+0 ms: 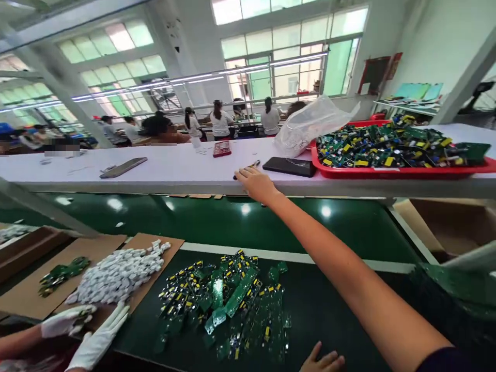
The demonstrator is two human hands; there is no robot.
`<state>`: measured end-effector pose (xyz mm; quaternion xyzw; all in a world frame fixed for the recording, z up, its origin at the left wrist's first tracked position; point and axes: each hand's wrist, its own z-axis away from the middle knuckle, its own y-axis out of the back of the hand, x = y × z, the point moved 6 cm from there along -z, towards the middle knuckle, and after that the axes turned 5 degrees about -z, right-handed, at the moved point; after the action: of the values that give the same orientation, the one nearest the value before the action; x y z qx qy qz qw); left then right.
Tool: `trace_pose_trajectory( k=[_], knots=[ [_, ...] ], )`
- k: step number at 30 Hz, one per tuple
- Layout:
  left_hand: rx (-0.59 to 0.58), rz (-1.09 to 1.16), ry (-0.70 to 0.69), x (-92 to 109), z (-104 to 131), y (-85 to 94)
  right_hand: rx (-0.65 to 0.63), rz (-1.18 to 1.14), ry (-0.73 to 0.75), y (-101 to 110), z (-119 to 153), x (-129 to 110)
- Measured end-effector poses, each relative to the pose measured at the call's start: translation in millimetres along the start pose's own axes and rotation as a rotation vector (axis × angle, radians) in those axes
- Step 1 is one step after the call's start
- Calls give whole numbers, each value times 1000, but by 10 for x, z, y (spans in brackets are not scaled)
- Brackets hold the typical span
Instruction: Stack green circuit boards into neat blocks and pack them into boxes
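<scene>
My right hand (256, 183) stretches up to the white shelf, its fingers closed over a thin, dark pen-like tool (255, 164). Only the tool's ends show, so its exact kind is unclear. Low in the view, my left hand (322, 360) is partly cut off by the frame edge; its visible fingers are spread and hold nothing. Left of it, a loose heap of green circuit boards (232, 294) with yellow and blue parts covers the dark bench (333, 315). A black phone-like slab (289, 166) lies on the shelf just right of my right hand.
A red tray (356, 173) piled with circuit boards stands on the shelf (174, 165) beside a clear plastic bag (310, 126). At left, a co-worker's white-gloved hands (98, 338) are near white pieces (120, 271) on cardboard (23, 289). A green conveyor belt (201, 222) runs below the shelf.
</scene>
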<state>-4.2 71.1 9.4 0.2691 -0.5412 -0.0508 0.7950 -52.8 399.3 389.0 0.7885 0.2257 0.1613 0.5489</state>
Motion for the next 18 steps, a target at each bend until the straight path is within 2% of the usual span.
trace_pose_trajectory(
  k=[2, 4, 6, 9, 11, 13, 15, 18],
  knots=[
    [-30, 110, -34, -36, -56, -96, 21, -42, 86, 25, 199, -134],
    [-29, 235, -44, -83, -82, -135, 89, -85, 142, 90, 577, -292],
    [3, 379, -23, -121, -17, -91, 230, -120, 189, 150, 1187, -505],
    [22, 613, 48, -125, 255, 137, 465, -140, 177, 97, 2414, -900],
    [-33, 738, 90, -50, 459, 354, 544, -106, 80, -47, 3220, -1161],
    [-125, 844, 154, 100, 603, 531, 541, -16, -63, -221, 3869, -1388],
    [-277, 1071, 349, 292, 692, 532, 517, 28, -215, -363, 4328, -1561],
    [-375, 1029, 430, 632, 678, 393, 510, 41, -409, -496, 4709, -1763]
  ],
)
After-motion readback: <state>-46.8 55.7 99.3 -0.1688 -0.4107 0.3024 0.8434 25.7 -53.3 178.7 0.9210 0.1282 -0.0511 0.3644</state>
